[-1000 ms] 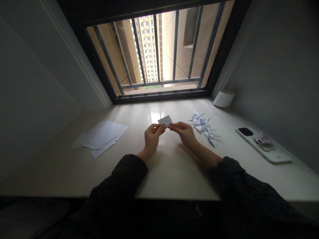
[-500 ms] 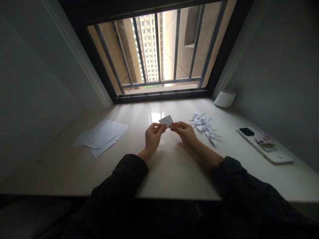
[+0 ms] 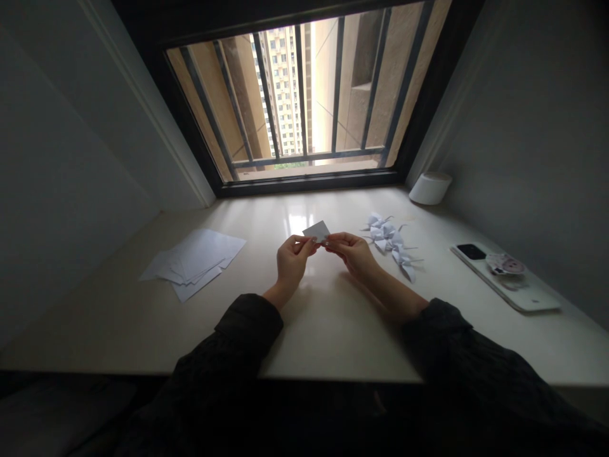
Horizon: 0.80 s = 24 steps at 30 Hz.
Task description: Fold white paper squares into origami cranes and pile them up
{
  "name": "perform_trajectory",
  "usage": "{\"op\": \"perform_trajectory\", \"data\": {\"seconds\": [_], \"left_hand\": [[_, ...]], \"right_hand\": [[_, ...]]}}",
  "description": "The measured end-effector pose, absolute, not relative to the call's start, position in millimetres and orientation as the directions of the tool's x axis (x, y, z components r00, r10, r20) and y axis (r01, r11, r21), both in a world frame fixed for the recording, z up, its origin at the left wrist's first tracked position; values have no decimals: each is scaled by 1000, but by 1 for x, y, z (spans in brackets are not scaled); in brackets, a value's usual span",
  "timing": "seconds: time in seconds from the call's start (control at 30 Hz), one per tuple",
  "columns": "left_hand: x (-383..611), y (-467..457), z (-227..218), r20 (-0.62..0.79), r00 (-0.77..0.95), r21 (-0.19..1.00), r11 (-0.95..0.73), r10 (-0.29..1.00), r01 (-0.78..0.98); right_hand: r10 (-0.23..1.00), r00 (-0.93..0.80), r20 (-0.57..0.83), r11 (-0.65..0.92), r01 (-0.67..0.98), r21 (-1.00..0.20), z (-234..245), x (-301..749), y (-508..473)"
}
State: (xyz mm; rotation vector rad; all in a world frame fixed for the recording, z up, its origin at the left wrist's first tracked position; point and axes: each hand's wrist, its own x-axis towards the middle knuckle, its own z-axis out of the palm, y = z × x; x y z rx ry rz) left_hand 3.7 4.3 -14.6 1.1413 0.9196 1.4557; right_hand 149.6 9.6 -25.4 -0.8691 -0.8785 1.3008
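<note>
A small piece of folded paper is held up above the middle of the pale countertop. My left hand pinches its lower left edge between thumb and fingers. At its lower right edge, my right hand pinches it the same way, so the fingertips of both hands nearly meet. Part of the paper's lower edge is hidden behind the fingers. Several folded white paper cranes lie in a row just to the right of my right hand.
Loose sheets of white paper lie overlapping on the left. A phone with a round grip on its back rests at the right. A white cylindrical object stands in the back right corner, beside the barred window.
Hardly anything differs. Both hands keep their pinch on the folded paper, and the fingertips have shifted very slightly.
</note>
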Motion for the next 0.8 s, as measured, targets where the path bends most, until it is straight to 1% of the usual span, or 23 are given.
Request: {"op": "perform_trajectory", "data": {"seconds": [0.2,0.43,0.57,0.8], "left_hand": [[4,4,-16,207,-8,950,-203,978,-239],[6,2,-14,221,5,930,-210,975,-300],[6,3,-14,211,1,932,-201,978,-300],[0,8,-17,149,2,963,-144,989,-226]], "right_hand": [[995,98,36,74,-414,-907,-23,148,7],[994,111,14,60,-430,-901,-24,148,8],[993,119,5,57,-439,-897,-24,148,8],[987,115,113,145,-324,-935,-29,155,12]]}}
